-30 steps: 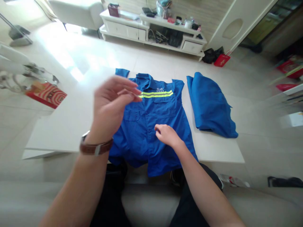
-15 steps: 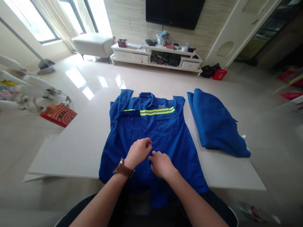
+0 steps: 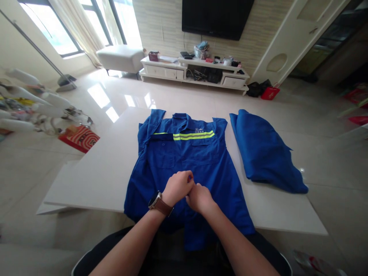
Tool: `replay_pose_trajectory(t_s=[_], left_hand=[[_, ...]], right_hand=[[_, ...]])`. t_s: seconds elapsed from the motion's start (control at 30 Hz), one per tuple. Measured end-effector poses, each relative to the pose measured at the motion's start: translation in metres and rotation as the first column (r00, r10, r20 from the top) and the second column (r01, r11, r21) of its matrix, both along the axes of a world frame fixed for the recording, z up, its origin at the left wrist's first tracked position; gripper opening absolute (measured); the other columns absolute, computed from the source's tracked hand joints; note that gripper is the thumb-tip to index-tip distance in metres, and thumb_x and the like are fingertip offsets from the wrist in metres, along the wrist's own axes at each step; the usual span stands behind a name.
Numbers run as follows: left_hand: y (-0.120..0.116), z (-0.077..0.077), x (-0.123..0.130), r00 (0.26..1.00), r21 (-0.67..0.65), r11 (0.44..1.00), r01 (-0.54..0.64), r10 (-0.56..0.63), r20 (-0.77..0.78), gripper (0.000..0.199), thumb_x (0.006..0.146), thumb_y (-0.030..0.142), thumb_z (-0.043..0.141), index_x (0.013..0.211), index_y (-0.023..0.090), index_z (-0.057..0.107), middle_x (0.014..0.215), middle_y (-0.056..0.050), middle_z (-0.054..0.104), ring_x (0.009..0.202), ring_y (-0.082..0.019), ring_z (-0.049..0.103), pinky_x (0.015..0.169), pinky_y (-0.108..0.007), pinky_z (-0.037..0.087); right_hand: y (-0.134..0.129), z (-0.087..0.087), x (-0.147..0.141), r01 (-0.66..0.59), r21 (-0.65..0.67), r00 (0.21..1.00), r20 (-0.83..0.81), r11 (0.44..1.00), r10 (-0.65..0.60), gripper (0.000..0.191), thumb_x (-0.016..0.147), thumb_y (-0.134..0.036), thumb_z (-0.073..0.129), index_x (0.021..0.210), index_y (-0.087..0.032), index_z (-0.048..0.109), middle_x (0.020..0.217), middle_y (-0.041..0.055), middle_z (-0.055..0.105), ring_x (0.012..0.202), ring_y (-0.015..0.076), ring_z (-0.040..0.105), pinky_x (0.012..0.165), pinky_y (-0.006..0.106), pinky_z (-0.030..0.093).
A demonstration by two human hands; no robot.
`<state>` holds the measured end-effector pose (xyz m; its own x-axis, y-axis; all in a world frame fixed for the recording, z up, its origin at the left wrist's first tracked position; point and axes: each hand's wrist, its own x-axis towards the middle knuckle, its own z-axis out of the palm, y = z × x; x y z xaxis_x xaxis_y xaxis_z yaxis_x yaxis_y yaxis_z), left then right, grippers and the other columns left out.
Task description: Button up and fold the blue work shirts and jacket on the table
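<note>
A blue work jacket (image 3: 201,153) with a collar, chest pockets and a yellow-and-grey reflective stripe (image 3: 197,135) lies front up on the white table. Its lower edge hangs over the near side. My left hand (image 3: 178,188), with a brown-strapped watch (image 3: 161,204) on the wrist, is closed in a pinch at the front opening, below the chest pockets. My right hand (image 3: 199,197) touches it from the right, its fingers also closed on the front edge of the jacket. The exact bit of cloth or button between the fingertips is hidden.
Another blue garment (image 3: 266,153) lies folded on the table's right side. White table surface (image 3: 94,172) shows to the left, with a red paper bag (image 3: 80,138) beyond its edge. A low TV cabinet (image 3: 163,71) and a white bench (image 3: 120,59) stand farther back.
My hands have come together and now touch at the jacket's front; before, a small gap lay between them. The whole view has shifted slightly.
</note>
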<state>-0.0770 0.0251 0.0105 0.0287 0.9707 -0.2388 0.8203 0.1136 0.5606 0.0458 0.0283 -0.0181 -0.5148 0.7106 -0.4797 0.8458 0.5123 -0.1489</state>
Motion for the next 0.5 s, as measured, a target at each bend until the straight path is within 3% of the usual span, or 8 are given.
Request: replay_pose_trajectory(t_s=[0.17,0.37,0.43,0.5], left_hand=[[0.001,0.000,-0.001,1.000,-0.010,1.000,-0.015,0.015,-0.003,0.021,0.090,0.028,0.054,0.098,0.027,0.073,0.099,-0.004,0.078,0.089,-0.021,0.071,0.072,-0.028,0.045],[0.002,-0.001,0.010,0.999,-0.020,1.000,0.020,-0.021,-0.049,0.021,0.091,0.030,0.055,0.101,0.027,0.073,0.102,-0.005,0.078,0.094,-0.023,0.072,0.076,-0.030,0.049],[0.003,-0.002,0.016,0.997,-0.050,0.999,0.021,-0.025,-0.069,0.021,0.093,0.031,0.054,0.102,0.027,0.073,0.104,-0.005,0.077,0.095,-0.025,0.072,0.077,-0.032,0.050],[0.005,-0.005,0.021,0.993,-0.067,0.997,0.030,-0.037,-0.108,0.023,0.096,0.032,0.050,0.100,0.025,0.072,0.105,-0.006,0.077,0.095,-0.026,0.073,0.079,-0.034,0.052]], right_hand=[[-0.003,0.003,-0.002,-0.024,-0.010,1.000,0.007,1.000,0.024,0.050,0.098,-0.032,0.053,0.144,-0.014,0.062,0.140,0.0210,0.064,0.124,0.0367,0.062,0.100,0.048,0.055],[-0.005,0.015,-0.003,0.007,-0.039,0.999,0.054,0.999,-0.005,0.058,0.099,-0.031,0.052,0.152,-0.009,0.054,0.146,0.0239,0.059,0.130,0.0390,0.059,0.104,0.045,0.053],[-0.003,0.013,-0.003,0.019,-0.035,0.999,0.042,0.999,-0.018,0.055,0.099,-0.029,0.051,0.149,-0.006,0.057,0.141,0.0253,0.063,0.128,0.0383,0.061,0.106,0.045,0.051],[0.000,0.007,-0.003,0.023,-0.026,1.000,-0.013,0.999,-0.023,0.055,0.098,-0.027,0.052,0.150,-0.011,0.057,0.143,0.0223,0.063,0.128,0.0362,0.063,0.107,0.043,0.050]])
